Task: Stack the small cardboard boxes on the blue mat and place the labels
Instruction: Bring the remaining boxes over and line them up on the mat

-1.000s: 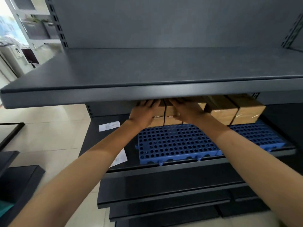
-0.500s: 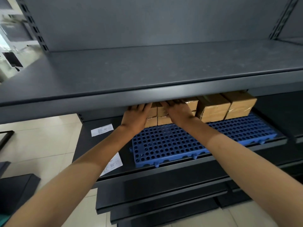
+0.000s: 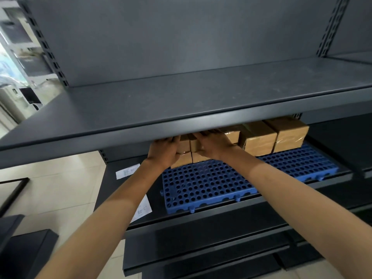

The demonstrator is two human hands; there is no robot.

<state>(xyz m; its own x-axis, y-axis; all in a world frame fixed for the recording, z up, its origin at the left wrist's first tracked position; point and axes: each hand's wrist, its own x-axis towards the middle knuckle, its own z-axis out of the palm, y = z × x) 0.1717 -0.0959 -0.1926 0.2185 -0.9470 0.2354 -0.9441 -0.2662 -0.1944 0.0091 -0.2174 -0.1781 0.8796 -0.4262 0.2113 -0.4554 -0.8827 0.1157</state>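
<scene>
Under the dark shelf [image 3: 181, 109], both hands' grips, left hand [image 3: 164, 151] and right hand [image 3: 214, 144], press flat-fingered against stacked small boxes [image 3: 186, 147].

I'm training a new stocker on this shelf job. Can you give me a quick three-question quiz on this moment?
1. True or false: both hands rest on the stacked boxes.
2. What do the boxes stand on? A) bare shelf B) blue mat C) floor
3. Where do the paper labels lie?

Key:
1. True: left hand and right hand.
2. B, the blue mat.
3. On the dark shelf, left of the mat: labels.
</scene>
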